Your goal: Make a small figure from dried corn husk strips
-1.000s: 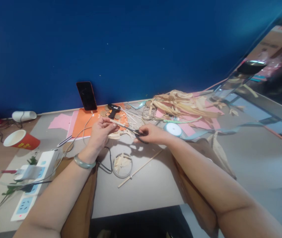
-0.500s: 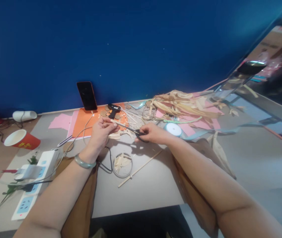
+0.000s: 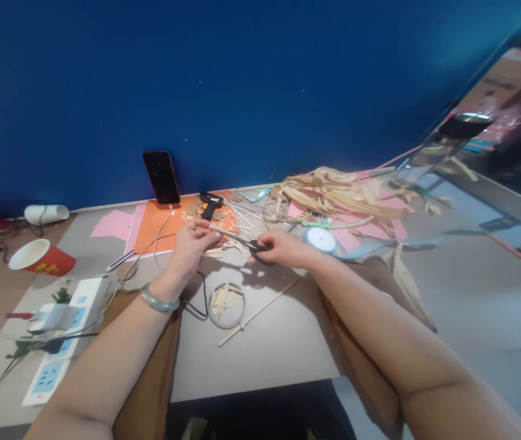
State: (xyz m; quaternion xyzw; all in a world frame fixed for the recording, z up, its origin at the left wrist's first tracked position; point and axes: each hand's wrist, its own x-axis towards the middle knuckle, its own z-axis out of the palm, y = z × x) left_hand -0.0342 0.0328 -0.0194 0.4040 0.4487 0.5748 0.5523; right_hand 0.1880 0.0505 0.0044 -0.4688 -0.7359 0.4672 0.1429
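My left hand (image 3: 190, 245) pinches a thin pale strip of dried husk (image 3: 217, 231) above the grey table (image 3: 279, 348). My right hand (image 3: 282, 247) grips black-handled scissors (image 3: 250, 244), whose blades point left toward the strip and meet it near my left fingertips. A green bangle (image 3: 158, 300) sits on my left wrist. Below the hands lies a clear round ring (image 3: 226, 305) with husk scraps inside, and a thin wooden stick (image 3: 257, 313) lies slanted beside it.
A phone (image 3: 161, 177) leans on the blue wall behind orange paper (image 3: 159, 227) with a black glue gun (image 3: 210, 203). A heap of dried husks (image 3: 338, 191) and a ribbon spool (image 3: 320, 239) lie at right. At left are a power strip (image 3: 65, 330) and red cup (image 3: 40, 258).
My left hand and the strip have dipped slightly lower toward the table; the scissors stay at the strip. Little else has moved.
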